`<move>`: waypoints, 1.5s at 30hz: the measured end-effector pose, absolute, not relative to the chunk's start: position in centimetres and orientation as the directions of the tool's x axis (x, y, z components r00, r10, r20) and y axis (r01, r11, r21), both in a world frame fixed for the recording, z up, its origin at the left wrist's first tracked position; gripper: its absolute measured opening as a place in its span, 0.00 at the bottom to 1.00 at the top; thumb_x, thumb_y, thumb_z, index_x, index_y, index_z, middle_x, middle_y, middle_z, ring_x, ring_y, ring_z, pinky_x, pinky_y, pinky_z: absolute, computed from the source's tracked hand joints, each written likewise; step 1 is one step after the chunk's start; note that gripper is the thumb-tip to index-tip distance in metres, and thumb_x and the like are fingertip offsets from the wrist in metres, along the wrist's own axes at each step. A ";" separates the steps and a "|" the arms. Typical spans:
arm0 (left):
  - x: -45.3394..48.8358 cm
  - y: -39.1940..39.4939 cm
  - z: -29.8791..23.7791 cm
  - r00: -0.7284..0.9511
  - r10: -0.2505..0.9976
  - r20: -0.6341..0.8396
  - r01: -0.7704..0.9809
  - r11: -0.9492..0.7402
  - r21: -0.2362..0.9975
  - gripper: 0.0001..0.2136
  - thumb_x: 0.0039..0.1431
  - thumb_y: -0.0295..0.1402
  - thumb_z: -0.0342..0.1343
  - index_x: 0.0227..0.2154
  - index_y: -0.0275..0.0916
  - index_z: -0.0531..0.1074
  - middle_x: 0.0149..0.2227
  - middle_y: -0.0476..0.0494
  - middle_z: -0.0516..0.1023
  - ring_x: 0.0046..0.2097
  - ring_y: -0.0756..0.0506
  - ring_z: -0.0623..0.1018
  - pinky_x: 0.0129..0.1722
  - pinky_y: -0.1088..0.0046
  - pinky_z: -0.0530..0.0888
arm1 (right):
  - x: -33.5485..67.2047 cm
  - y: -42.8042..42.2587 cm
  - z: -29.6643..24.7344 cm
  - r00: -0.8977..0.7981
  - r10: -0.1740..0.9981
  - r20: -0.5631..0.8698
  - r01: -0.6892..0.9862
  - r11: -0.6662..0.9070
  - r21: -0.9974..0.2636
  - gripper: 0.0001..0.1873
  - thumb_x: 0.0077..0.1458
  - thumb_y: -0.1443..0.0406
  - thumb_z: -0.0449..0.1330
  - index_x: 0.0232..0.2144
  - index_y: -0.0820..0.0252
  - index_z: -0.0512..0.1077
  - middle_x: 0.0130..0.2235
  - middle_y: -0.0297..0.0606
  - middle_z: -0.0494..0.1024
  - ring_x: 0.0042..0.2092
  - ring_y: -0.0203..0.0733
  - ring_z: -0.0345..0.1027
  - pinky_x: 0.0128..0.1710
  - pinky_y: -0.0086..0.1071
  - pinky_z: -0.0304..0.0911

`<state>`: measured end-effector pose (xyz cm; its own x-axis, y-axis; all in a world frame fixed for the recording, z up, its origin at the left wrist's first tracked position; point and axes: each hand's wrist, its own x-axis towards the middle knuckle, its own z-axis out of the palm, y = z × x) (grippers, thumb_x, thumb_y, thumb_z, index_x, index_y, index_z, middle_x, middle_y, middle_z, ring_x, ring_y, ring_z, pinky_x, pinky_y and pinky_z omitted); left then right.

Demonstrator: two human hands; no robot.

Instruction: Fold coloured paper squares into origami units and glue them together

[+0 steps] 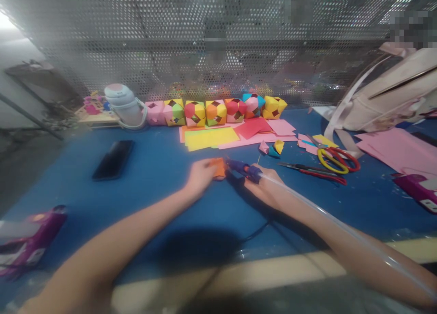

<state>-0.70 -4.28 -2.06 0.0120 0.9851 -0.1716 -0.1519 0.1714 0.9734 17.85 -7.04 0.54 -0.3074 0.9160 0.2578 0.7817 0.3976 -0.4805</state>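
My left hand point(200, 175) pinches a folded orange paper piece point(219, 169) just above the blue tabletop. My right hand point(264, 184) is wrapped round a dark blue glue gun point(243, 169), its nozzle pointing left at the paper's right edge. Whether the nozzle touches the paper I cannot tell. A long clear glue stick point(321, 209) runs from the back of the gun along my right forearm. Beyond my hands lie small folded paper pieces point(274, 149) in pink, teal and yellow.
A row of coloured paper balls point(205, 113) stands at the back, behind stacked paper sheets point(211, 137). Scissors point(336, 159) and a dark-bladed cutting tool point(312, 170) lie right. A phone point(114, 160) and a white flask point(123, 105) are left; a pale bag point(382, 95) stands at far right.
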 end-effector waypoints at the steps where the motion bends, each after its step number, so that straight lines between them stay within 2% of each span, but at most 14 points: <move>1: -0.7 -4.3 -2.0 0.016 0.985 -0.171 -0.156 0.171 0.973 0.10 0.44 0.18 0.49 0.28 0.30 0.75 0.27 0.45 0.78 0.26 0.51 0.77 0.29 0.75 0.78 | 17.9 -7.1 0.6 -0.291 0.922 0.254 0.784 0.382 -0.490 0.03 0.46 0.64 0.52 0.24 0.57 0.62 0.24 0.36 0.72 0.25 0.39 0.67 0.24 0.27 0.56; 9: -0.6 -4.3 -1.8 -0.002 0.983 -0.186 -0.156 0.183 0.971 0.10 0.44 0.18 0.49 0.27 0.30 0.75 0.25 0.46 0.77 0.26 0.52 0.76 0.29 0.75 0.78 | 17.6 -7.1 0.7 -0.327 0.911 0.253 0.768 0.412 -0.491 0.03 0.47 0.64 0.52 0.24 0.57 0.63 0.24 0.36 0.73 0.25 0.39 0.68 0.25 0.27 0.57; 14: -0.6 -4.3 -1.9 0.001 0.983 -0.186 -0.149 0.184 0.972 0.11 0.45 0.18 0.50 0.29 0.31 0.75 0.26 0.45 0.78 0.25 0.51 0.76 0.30 0.73 0.78 | 17.7 -7.0 0.7 -0.278 0.933 0.229 0.776 0.359 -0.518 0.01 0.46 0.66 0.53 0.25 0.57 0.63 0.23 0.35 0.73 0.24 0.39 0.67 0.25 0.27 0.57; 18: -0.6 -4.3 -1.9 0.001 0.984 -0.179 -0.145 0.177 0.973 0.11 0.45 0.18 0.50 0.29 0.31 0.75 0.26 0.45 0.78 0.25 0.51 0.76 0.30 0.73 0.78 | 17.8 -7.1 0.7 -0.285 0.936 0.205 0.778 0.352 -0.521 0.02 0.46 0.65 0.53 0.26 0.58 0.64 0.26 0.38 0.75 0.28 0.42 0.70 0.27 0.28 0.59; 30: -0.5 -4.4 -1.8 0.008 0.986 -0.166 -0.136 0.165 0.977 0.10 0.44 0.19 0.51 0.28 0.31 0.76 0.26 0.45 0.78 0.26 0.52 0.76 0.28 0.75 0.78 | 17.5 -7.2 1.2 -0.308 0.932 0.190 0.810 0.362 -0.462 0.03 0.46 0.65 0.53 0.26 0.58 0.64 0.26 0.39 0.74 0.28 0.42 0.70 0.27 0.28 0.58; 38: -0.6 -4.4 -1.7 -0.001 0.984 -0.177 -0.196 0.173 0.965 0.10 0.43 0.19 0.51 0.28 0.30 0.75 0.25 0.45 0.77 0.26 0.51 0.77 0.27 0.77 0.77 | 17.6 -7.2 1.2 -0.252 0.950 0.185 0.775 0.313 -0.550 0.06 0.46 0.64 0.54 0.27 0.60 0.69 0.27 0.38 0.75 0.29 0.41 0.69 0.27 0.28 0.59; 42: -0.7 -4.5 -1.3 -0.027 0.975 -0.218 -0.276 0.203 0.940 0.08 0.44 0.19 0.51 0.26 0.31 0.74 0.25 0.45 0.77 0.25 0.51 0.77 0.28 0.78 0.77 | 18.1 -6.9 1.2 -0.190 0.968 0.167 0.701 0.253 -0.667 0.13 0.51 0.61 0.52 0.33 0.60 0.73 0.25 0.34 0.75 0.26 0.39 0.66 0.26 0.28 0.59; 45: -0.7 -4.6 -1.1 -0.046 0.967 -0.249 -0.313 0.223 0.923 0.08 0.46 0.18 0.50 0.26 0.31 0.73 0.25 0.44 0.77 0.26 0.51 0.77 0.29 0.77 0.77 | 18.6 -5.9 0.7 -0.159 0.976 0.151 0.696 0.220 -0.683 0.15 0.53 0.60 0.51 0.36 0.61 0.73 0.23 0.33 0.74 0.25 0.39 0.66 0.25 0.28 0.59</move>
